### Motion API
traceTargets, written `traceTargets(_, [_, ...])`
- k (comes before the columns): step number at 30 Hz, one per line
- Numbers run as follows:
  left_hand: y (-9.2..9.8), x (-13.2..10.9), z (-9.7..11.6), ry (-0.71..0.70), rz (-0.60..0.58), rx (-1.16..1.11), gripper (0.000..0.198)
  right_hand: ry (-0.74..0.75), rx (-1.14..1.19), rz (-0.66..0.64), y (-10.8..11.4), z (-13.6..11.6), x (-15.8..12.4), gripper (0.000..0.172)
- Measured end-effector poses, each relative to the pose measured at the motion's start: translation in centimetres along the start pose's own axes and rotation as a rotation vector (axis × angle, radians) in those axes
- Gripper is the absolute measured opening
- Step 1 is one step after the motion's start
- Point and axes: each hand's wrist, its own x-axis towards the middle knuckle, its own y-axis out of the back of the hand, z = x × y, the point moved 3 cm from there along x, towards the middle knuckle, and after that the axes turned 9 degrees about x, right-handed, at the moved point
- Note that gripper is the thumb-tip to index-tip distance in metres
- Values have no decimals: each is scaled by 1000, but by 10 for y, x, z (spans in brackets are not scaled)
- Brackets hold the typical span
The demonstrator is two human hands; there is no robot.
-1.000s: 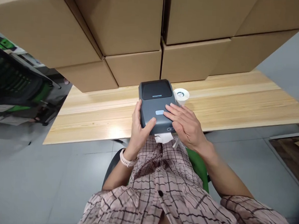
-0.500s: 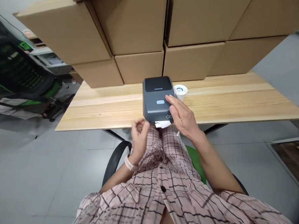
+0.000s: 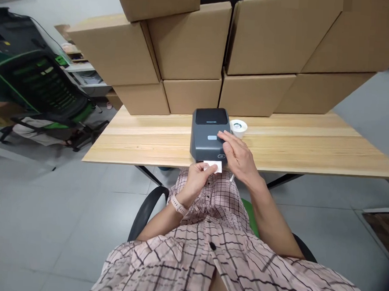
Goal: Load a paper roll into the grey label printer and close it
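Observation:
A dark grey label printer [image 3: 208, 135] stands at the near edge of a light wooden table [image 3: 313, 144]. A white label [image 3: 214, 166] sticks out of its front slot. My left hand [image 3: 195, 178], a pale watch on its wrist, pinches that label between thumb and fingers. My right hand [image 3: 238, 154] lies flat on the printer's right top side, fingers stretched out. A white label roll [image 3: 238, 127] stands just right of the printer.
Several brown cardboard boxes [image 3: 194, 44] are stacked at the back of the table. A black and green office chair [image 3: 42, 92] stands at the left on the grey floor. I sit on a green chair [image 3: 252, 217] with black armrests.
My left hand left the printer's side, dropped below the table edge, then rose and took hold of the label. My right hand stayed on the printer. The view shifted back.

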Motion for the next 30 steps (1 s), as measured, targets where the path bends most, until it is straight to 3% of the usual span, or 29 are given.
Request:
traceTargets(5, [6,-5,-7,-129,-23,113,45,40,-92,-29,-5,-5,1,48])
traceTargets(8, [20,-10,-6,-174,-45,183,46,23,-181,-17,-6,-9,8,47])
traceTargets(9, [28,-10,-5,-200,-18,211,48,29,-202,-20,-6,-10,11,46])
traceTargets(13, [63,-4,6,-347,273,241,47,109,-226,-59,-10,-10,24,40])
traceTargets(15, [71,3,10,-416,386,267,40,117,-192,-63,-13,-7,26,39])
traceTargets(17, [69,10,10,-448,398,295,42,97,-121,-61,-13,-2,23,39])
traceTargets(20, [55,15,2,-435,284,297,62,38,0,-29,-8,6,7,37])
traceTargets(23, [44,13,-7,-429,221,290,68,-82,76,25,0,13,-12,42])
traceTargets(26, [40,11,-5,-500,247,375,62,-165,117,58,6,15,-25,54])
traceTargets(30, [40,18,17,-600,349,429,50,-126,101,36,13,8,-18,61])
